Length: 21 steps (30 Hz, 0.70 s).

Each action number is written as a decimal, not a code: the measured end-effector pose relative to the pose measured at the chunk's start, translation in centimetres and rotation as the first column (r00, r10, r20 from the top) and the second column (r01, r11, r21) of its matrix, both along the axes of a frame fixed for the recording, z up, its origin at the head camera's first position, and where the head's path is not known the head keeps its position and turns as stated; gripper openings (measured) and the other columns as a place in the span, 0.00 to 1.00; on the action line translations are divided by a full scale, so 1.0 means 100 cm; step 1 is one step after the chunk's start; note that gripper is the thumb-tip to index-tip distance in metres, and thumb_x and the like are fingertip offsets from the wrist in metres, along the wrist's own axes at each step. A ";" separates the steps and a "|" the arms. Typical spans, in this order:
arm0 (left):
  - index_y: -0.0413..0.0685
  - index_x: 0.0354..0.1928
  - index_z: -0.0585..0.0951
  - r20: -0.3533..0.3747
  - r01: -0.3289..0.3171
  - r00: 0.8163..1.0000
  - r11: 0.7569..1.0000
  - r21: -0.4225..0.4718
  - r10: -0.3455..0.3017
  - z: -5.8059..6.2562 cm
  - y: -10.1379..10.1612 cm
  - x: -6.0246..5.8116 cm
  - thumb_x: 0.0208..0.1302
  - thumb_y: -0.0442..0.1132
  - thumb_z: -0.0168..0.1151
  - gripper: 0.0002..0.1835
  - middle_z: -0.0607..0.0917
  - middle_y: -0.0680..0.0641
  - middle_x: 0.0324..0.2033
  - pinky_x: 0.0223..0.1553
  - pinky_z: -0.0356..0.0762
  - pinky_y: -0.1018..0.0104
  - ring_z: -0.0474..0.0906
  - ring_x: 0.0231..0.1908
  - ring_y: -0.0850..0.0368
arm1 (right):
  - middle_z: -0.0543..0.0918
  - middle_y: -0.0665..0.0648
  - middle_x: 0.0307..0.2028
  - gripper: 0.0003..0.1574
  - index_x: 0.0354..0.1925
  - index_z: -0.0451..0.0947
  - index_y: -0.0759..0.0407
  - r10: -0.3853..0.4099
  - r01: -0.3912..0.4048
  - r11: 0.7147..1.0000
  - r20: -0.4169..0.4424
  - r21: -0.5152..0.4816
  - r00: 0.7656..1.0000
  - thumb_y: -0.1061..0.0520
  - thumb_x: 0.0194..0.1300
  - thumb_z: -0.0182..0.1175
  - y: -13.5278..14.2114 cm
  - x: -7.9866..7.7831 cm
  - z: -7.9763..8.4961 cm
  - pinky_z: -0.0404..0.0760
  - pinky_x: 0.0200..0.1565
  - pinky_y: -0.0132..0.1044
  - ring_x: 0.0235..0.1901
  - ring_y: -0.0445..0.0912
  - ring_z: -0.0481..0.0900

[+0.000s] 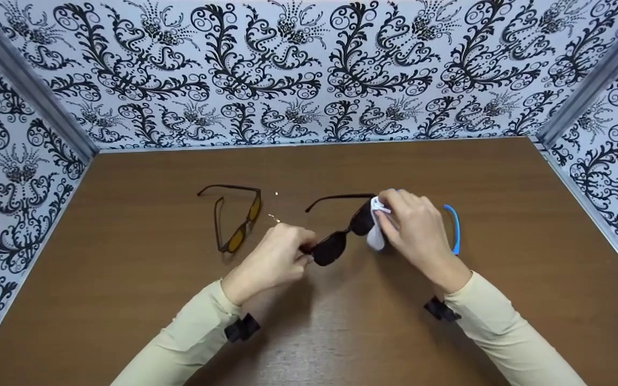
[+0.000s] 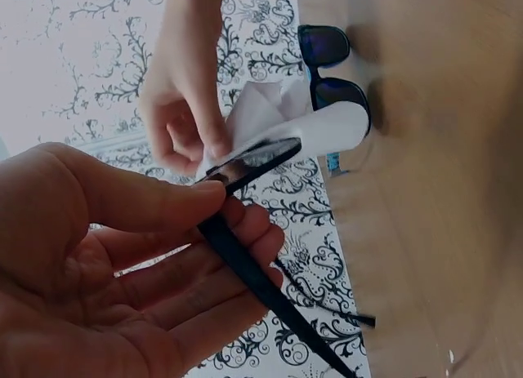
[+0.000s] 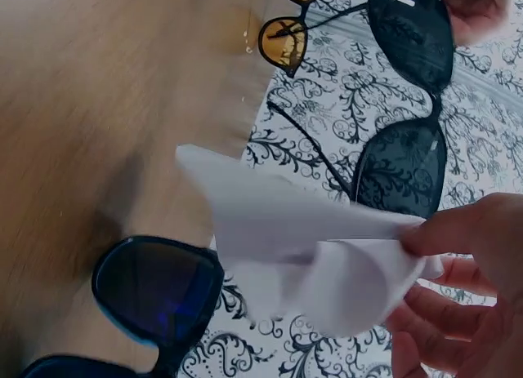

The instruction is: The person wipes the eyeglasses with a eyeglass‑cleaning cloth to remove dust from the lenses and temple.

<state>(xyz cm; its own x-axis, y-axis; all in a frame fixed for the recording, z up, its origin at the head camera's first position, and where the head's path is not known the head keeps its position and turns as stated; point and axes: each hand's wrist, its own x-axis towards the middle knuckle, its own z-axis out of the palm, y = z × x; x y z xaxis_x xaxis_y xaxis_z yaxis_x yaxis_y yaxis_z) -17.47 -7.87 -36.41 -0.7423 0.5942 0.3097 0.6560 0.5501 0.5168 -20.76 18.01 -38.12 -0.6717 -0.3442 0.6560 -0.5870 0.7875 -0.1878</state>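
Black sunglasses (image 1: 330,248) with dark lenses are held up over the table, tilted, both temples unfolded. My left hand (image 1: 279,254) pinches them at one hinge; in the left wrist view the thumb presses near the lens corner and the temple (image 2: 261,288) runs down past the fingers. With thumb and fingers my right hand (image 1: 416,230) pinches a white cloth (image 1: 375,238) at the far lens. The cloth (image 3: 270,223) hangs in loose folds in the right wrist view, overlapping the lower edge of that lens.
Glasses with yellow lenses (image 1: 237,239) lie on the wooden table (image 1: 142,300) to the left, temples unfolded. Blue-framed sunglasses (image 1: 456,230) with dark lenses are partly hidden behind my right hand. Small shiny gold bits (image 1: 274,218) lie near the middle. Patterned panels (image 1: 298,69) enclose the back and sides.
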 end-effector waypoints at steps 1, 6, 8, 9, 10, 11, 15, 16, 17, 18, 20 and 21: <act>0.42 0.20 0.77 0.003 -0.002 1.000 1.000 0.000 0.002 0.000 0.001 0.000 0.45 0.20 0.61 0.10 0.81 0.50 0.20 0.26 0.73 0.63 0.72 0.22 0.59 | 0.80 0.58 0.31 0.12 0.39 0.77 0.63 0.019 -0.019 1.000 -0.002 -0.003 1.000 0.63 0.57 0.67 -0.002 0.000 -0.001 0.73 0.32 0.45 0.29 0.53 0.78; 0.43 0.20 0.75 -0.017 -0.026 1.000 0.999 0.022 0.027 0.000 0.004 -0.002 0.45 0.21 0.62 0.10 0.81 0.49 0.21 0.27 0.73 0.61 0.75 0.22 0.53 | 0.78 0.57 0.33 0.13 0.40 0.77 0.62 0.201 -0.200 0.979 -0.036 0.034 0.979 0.62 0.56 0.67 -0.009 0.003 -0.005 0.76 0.35 0.45 0.31 0.52 0.76; 0.42 0.20 0.75 -0.037 -0.032 0.999 0.999 0.032 0.033 0.000 0.004 -0.003 0.44 0.21 0.63 0.10 0.82 0.48 0.21 0.28 0.73 0.60 0.75 0.23 0.52 | 0.78 0.56 0.33 0.13 0.40 0.77 0.61 0.268 -0.265 0.961 -0.037 0.079 0.963 0.62 0.56 0.68 -0.009 0.005 -0.007 0.77 0.34 0.44 0.31 0.50 0.76; 0.42 0.20 0.75 -0.041 -0.033 0.999 0.999 0.037 0.034 0.001 0.003 -0.003 0.44 0.21 0.63 0.10 0.82 0.48 0.22 0.28 0.73 0.60 0.75 0.23 0.53 | 0.78 0.56 0.33 0.14 0.40 0.77 0.61 0.287 -0.282 0.954 -0.032 0.101 0.958 0.62 0.55 0.68 -0.008 0.005 -0.008 0.77 0.34 0.44 0.31 0.50 0.76; 0.42 0.20 0.75 -0.044 -0.033 0.998 0.999 0.038 0.034 0.001 0.003 -0.003 0.44 0.21 0.63 0.10 0.82 0.48 0.22 0.28 0.73 0.60 0.75 0.23 0.53 | 0.79 0.55 0.34 0.14 0.40 0.77 0.60 0.290 -0.286 0.952 -0.027 0.113 0.957 0.62 0.55 0.68 -0.007 0.006 -0.009 0.77 0.34 0.44 0.32 0.50 0.77; 0.42 0.20 0.75 -0.044 -0.032 0.998 0.999 0.038 0.034 0.001 0.002 -0.003 0.44 0.21 0.63 0.10 0.82 0.48 0.22 0.28 0.73 0.60 0.75 0.23 0.53 | 0.79 0.55 0.33 0.13 0.39 0.77 0.60 0.276 -0.271 0.955 -0.028 0.122 0.961 0.61 0.55 0.68 -0.005 0.006 -0.010 0.76 0.33 0.44 0.32 0.50 0.77; 0.42 0.21 0.77 -0.022 -0.016 1.000 0.999 0.031 0.017 0.001 0.001 -0.002 0.44 0.20 0.63 0.10 0.82 0.50 0.21 0.28 0.72 0.62 0.74 0.23 0.56 | 0.80 0.56 0.30 0.11 0.37 0.77 0.61 0.128 -0.123 0.988 -0.043 0.091 0.991 0.62 0.54 0.67 0.005 0.002 -0.007 0.75 0.31 0.46 0.29 0.53 0.77; 0.42 0.21 0.77 -0.020 -0.011 1.000 1.000 0.026 0.011 0.001 0.001 -0.001 0.44 0.20 0.62 0.10 0.82 0.50 0.21 0.28 0.72 0.62 0.73 0.23 0.56 | 0.80 0.57 0.30 0.11 0.37 0.77 0.62 0.092 -0.088 0.993 -0.047 0.073 0.995 0.63 0.54 0.67 0.006 0.001 -0.005 0.74 0.31 0.47 0.29 0.54 0.77; 0.42 0.20 0.77 -0.018 -0.005 1.000 1.000 0.022 0.005 0.001 0.002 -0.001 0.43 0.20 0.62 0.10 0.81 0.50 0.20 0.28 0.72 0.63 0.73 0.22 0.57 | 0.79 0.58 0.30 0.10 0.37 0.77 0.63 0.064 -0.061 0.996 -0.053 0.058 0.997 0.63 0.55 0.66 0.006 0.000 -0.002 0.74 0.31 0.47 0.29 0.54 0.77; 0.42 0.20 0.76 -0.017 0.001 1.000 1.000 0.020 -0.001 0.001 0.002 0.000 0.43 0.20 0.62 0.10 0.81 0.50 0.20 0.27 0.72 0.63 0.72 0.22 0.57 | 0.79 0.59 0.31 0.11 0.38 0.77 0.64 0.049 -0.047 0.998 -0.057 0.042 0.997 0.63 0.56 0.65 0.006 0.000 0.000 0.75 0.32 0.47 0.29 0.55 0.76; 0.42 0.19 0.76 -0.025 0.008 1.000 1.000 0.016 -0.008 0.002 0.004 0.001 0.43 0.20 0.61 0.10 0.80 0.50 0.20 0.28 0.72 0.62 0.72 0.22 0.58 | 0.78 0.60 0.32 0.11 0.39 0.76 0.65 0.061 -0.059 0.998 -0.074 0.020 0.995 0.63 0.57 0.64 0.003 0.000 0.003 0.75 0.33 0.47 0.30 0.55 0.76; 0.43 0.19 0.75 -0.031 0.009 0.999 1.000 0.016 -0.008 0.002 0.004 0.001 0.43 0.20 0.61 0.11 0.80 0.51 0.20 0.28 0.72 0.62 0.71 0.22 0.58 | 0.78 0.60 0.32 0.12 0.40 0.76 0.66 0.085 -0.084 0.996 -0.088 0.017 0.992 0.63 0.57 0.64 0.000 0.001 0.003 0.76 0.34 0.47 0.30 0.55 0.76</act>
<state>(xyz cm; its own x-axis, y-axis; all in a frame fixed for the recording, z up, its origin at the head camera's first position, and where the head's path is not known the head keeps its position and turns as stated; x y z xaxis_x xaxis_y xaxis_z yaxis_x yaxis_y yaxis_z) -17.33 -7.42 -36.23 -0.7273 0.5951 0.3419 0.6762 0.5363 0.5051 -20.68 18.04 -37.80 -0.5789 -0.4064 0.7069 -0.6655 0.7364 -0.1216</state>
